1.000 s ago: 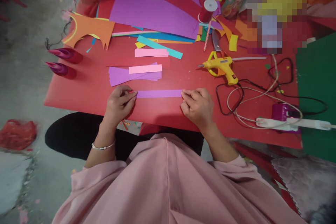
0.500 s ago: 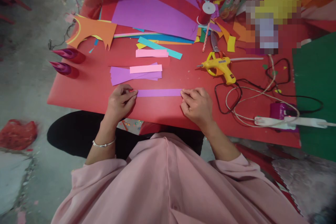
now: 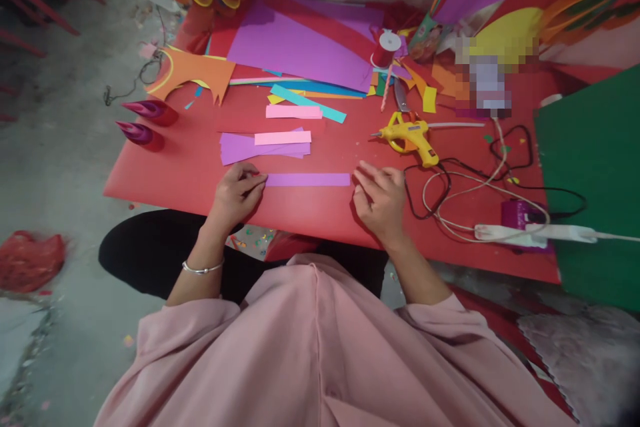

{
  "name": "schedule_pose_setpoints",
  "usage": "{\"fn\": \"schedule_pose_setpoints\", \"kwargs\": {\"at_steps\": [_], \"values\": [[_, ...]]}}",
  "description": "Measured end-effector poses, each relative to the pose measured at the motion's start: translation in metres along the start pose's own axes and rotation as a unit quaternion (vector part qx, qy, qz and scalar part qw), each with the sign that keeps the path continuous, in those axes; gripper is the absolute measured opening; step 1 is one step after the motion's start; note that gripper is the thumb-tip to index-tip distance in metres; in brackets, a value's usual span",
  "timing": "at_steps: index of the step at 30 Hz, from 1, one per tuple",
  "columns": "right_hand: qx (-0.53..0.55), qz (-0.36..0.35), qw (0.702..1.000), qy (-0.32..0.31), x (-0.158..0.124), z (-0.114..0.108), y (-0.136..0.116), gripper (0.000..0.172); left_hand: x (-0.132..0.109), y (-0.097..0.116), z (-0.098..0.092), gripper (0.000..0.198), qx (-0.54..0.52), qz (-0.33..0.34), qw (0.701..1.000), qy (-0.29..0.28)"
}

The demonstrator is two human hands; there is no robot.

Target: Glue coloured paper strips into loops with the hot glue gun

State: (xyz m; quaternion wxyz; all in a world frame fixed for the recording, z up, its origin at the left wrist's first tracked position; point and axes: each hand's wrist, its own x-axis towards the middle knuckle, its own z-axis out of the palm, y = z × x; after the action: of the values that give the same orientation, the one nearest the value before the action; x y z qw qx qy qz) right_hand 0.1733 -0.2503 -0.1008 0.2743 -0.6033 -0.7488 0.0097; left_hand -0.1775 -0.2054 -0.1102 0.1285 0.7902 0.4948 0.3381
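A purple paper strip lies flat near the front edge of the red table. Its left end is pinched between the thumb and fingers of my left hand. Just beyond the strip's right end is my right hand, its fingers apart and holding nothing. Behind the strip, a pink strip rests across a fanned pile of purple strips. More pink strips lie farther back, partly over a turquoise strip.
A yellow glue gun lies right of the strips, near looping cables and a white power strip. Large purple sheets, a red spool and an orange cut-out are at the back. Two rolled cones stand left.
My right hand has let go of the purple strip's right end and moved slightly off it, fingers now apart. My left hand keeps its pinch. The head view has shifted a little.
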Motion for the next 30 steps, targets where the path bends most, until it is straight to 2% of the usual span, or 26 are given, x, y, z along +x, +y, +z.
{"fn": "schedule_pose_setpoints", "kwargs": {"at_steps": [5,8,12,15,19,22,26,30], "values": [[-0.079,-0.024,0.99,-0.112,-0.004,0.001,-0.013,0.069,0.0,-0.001,0.0,0.022,-0.006,0.006,1.0,-0.002],[-0.085,-0.021,0.985,-0.146,-0.005,0.002,-0.017,0.078,0.0,-0.001,0.001,0.022,-0.008,-0.001,1.0,-0.004],[-0.082,-0.038,0.983,-0.158,-0.002,0.001,-0.016,0.083,0.0,0.001,0.0,0.02,-0.017,-0.013,1.0,0.0],[-0.075,-0.059,0.982,-0.162,0.0,0.0,-0.015,0.085,0.002,0.002,-0.005,0.018,-0.043,-0.047,0.998,0.01],[-0.081,-0.074,0.98,-0.169,0.002,0.001,-0.014,0.087,0.015,0.007,-0.015,0.018,-0.086,-0.102,0.987,0.085],[-0.089,-0.073,0.978,-0.176,0.002,0.002,-0.015,0.087,0.034,0.016,-0.018,0.017,-0.1,-0.111,0.98,0.134],[-0.092,-0.069,0.977,-0.182,0.003,0.002,-0.016,0.088,0.061,0.032,-0.014,0.016,-0.11,-0.069,0.984,0.123],[-0.09,-0.065,0.976,-0.186,0.003,0.002,-0.016,0.087,0.072,0.043,-0.006,0.016,-0.102,-0.036,0.99,0.093]]}}
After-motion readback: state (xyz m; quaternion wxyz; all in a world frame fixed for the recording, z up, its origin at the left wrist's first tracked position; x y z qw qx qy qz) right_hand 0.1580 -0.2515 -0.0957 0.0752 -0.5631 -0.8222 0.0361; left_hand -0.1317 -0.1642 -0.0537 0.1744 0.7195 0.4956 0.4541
